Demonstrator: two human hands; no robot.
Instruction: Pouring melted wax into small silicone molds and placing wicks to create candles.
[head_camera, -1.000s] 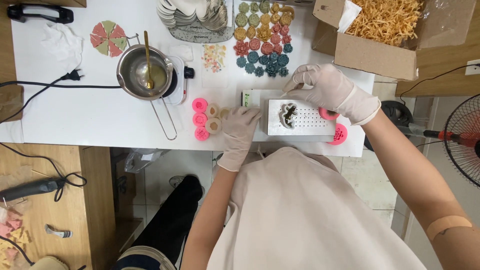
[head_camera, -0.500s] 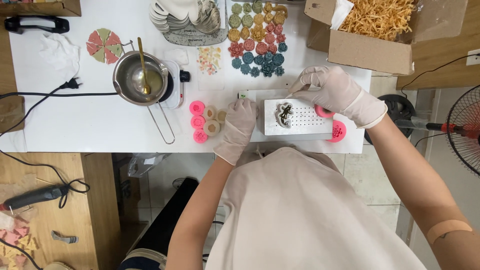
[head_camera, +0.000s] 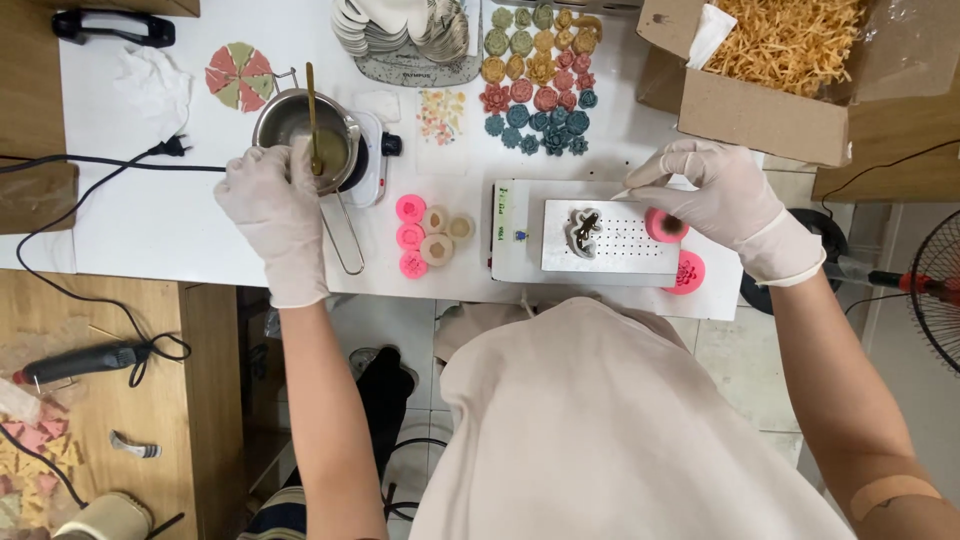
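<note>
Craft workshop, melting pot (head_camera: 305, 140), pink moulds (head_camera: 411, 236), flower casts (head_camera: 535, 75)

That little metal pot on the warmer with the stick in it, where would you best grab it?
Probably by its long wire handle, coming from the near table edge. The metal pot sits on a small warmer, so its wall may be hot, while the handle juts toward the person, clear of the pink moulds. The left hand is already beside it.

Left hand (head_camera: 272, 205) at metal pot (head_camera: 300, 130); right hand (head_camera: 715, 190) holds pink mould (head_camera: 664, 225).
</note>
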